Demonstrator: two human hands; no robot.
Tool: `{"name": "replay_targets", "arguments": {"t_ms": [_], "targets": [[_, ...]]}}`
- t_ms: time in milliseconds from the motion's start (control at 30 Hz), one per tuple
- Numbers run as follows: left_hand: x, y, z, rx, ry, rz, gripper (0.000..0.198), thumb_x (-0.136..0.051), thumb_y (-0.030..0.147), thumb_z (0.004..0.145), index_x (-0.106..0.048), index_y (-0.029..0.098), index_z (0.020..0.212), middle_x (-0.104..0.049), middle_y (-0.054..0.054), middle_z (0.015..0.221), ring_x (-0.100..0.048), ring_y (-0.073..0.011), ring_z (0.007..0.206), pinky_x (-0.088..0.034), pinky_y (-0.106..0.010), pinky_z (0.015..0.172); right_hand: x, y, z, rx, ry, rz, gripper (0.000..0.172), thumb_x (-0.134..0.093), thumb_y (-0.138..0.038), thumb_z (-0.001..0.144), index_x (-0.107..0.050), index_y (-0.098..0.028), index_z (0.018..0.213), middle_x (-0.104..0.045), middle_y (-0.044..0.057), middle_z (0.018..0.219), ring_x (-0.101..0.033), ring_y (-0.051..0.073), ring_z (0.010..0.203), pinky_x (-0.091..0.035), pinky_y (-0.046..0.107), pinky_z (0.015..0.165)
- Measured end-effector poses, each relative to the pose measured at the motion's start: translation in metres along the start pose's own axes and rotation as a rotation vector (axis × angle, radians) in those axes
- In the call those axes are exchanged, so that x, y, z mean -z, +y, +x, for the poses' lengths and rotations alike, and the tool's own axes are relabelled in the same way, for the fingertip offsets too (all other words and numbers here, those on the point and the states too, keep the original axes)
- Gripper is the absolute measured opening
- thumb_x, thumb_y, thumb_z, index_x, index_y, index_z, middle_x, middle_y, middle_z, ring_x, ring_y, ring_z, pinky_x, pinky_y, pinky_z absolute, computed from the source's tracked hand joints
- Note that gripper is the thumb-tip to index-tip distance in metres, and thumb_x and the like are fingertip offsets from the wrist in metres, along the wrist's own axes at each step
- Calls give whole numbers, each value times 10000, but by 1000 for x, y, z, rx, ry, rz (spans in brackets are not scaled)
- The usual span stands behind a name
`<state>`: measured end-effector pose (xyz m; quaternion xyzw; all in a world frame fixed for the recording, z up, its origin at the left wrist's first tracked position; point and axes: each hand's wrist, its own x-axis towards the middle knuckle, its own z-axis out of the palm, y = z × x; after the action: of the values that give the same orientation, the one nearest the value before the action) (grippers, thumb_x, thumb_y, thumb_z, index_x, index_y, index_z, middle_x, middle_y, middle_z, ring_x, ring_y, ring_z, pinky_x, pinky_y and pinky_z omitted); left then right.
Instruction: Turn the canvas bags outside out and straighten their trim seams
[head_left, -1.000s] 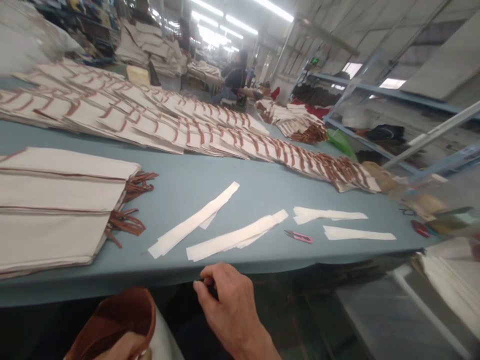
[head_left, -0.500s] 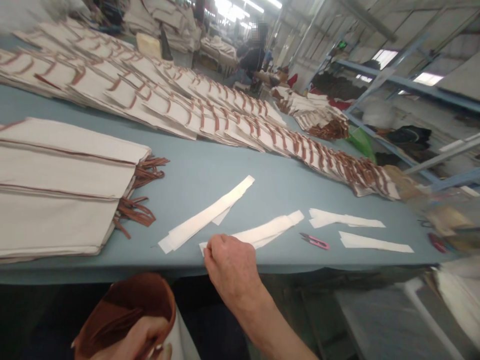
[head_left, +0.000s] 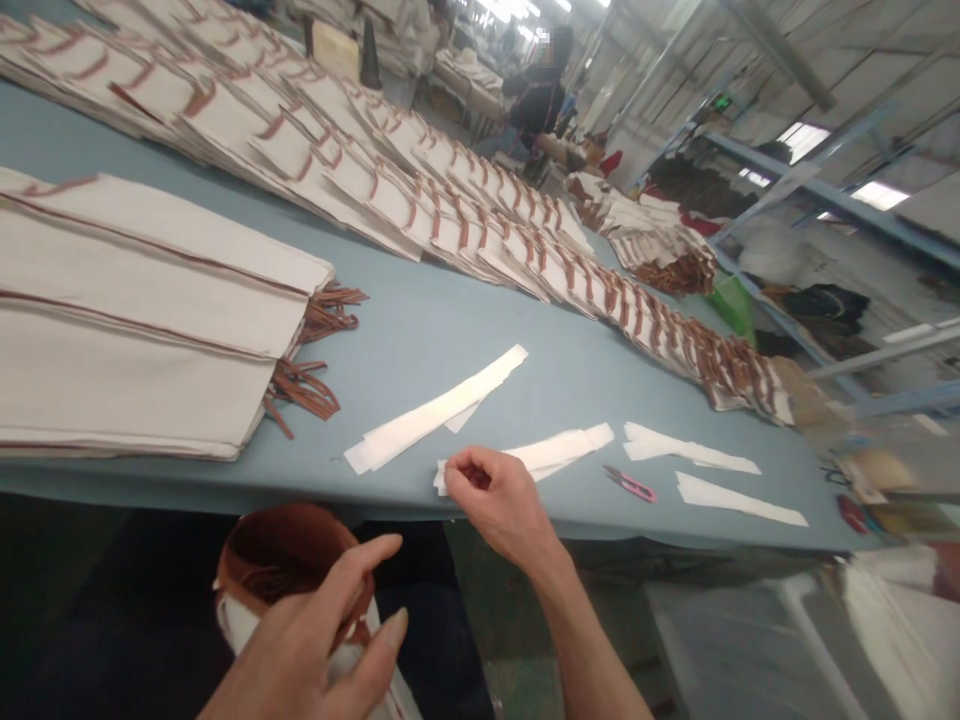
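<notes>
My right hand (head_left: 502, 500) is at the table's near edge, its thumb and forefinger pinched at the left end of a pile of white strips (head_left: 574, 447). Below the edge, my left hand (head_left: 322, 635) has its forefinger and thumb stretched apart, with nothing seen between them. Behind it a white cloth bag with a brown lining (head_left: 289, 540) stands with its mouth up, partly hidden by the hand. Another pile of white strips (head_left: 442, 405) lies slantwise to the left of my right hand. Pink-handled thread snips (head_left: 631, 485) lie to its right.
Two further strip piles, an upper one (head_left: 686, 448) and a lower one (head_left: 739, 498), lie to the right. Flat white bags with brown cords (head_left: 150, 330) fill the left side. Long overlapping rows of brown-trimmed bags (head_left: 480, 240) run along the back. A person (head_left: 536, 95) is far off.
My left hand has come up out of the bag's mouth, and its fingers have spread. My right hand stays at the strips' left end, its fingers now in a pinch. The view has shifted slightly.
</notes>
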<state>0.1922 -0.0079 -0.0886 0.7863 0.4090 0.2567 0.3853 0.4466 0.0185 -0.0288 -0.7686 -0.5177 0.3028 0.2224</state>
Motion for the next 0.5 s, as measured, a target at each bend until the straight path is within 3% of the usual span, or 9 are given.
{"name": "replay_targets", "arguments": {"t_ms": [200, 367, 500], "targets": [[-13, 27, 46, -85, -90, 24, 462, -529, 278, 1107, -726, 224, 1522, -840, 51, 733, -856, -223, 606, -590, -268, 570, 0, 15, -4, 43, 1, 203, 278, -617, -428, 988, -761, -219, 875, -723, -14, 761, -649, 178, 714, -454, 290, 672], [-27, 42, 69, -49, -318, 295, 621, -502, 248, 1127, -551, 104, 1730, -915, -71, 871, -925, -346, 784, -657, -381, 695, 6, 17, -7, 70, 41, 287, 260, -615, -441, 984, -702, -233, 853, -689, -32, 735, -603, 168, 694, -434, 299, 669], [-33, 48, 82, 44, -431, 501, 634, -534, 217, 1150, -516, 114, 1776, -941, -145, 986, -938, -398, 940, -688, -431, 805, 17, 28, -12, 58, 98, 334, 265, -617, -450, 986, -692, -231, 856, -706, -19, 781, -621, 178, 749, -476, 305, 719]]}}
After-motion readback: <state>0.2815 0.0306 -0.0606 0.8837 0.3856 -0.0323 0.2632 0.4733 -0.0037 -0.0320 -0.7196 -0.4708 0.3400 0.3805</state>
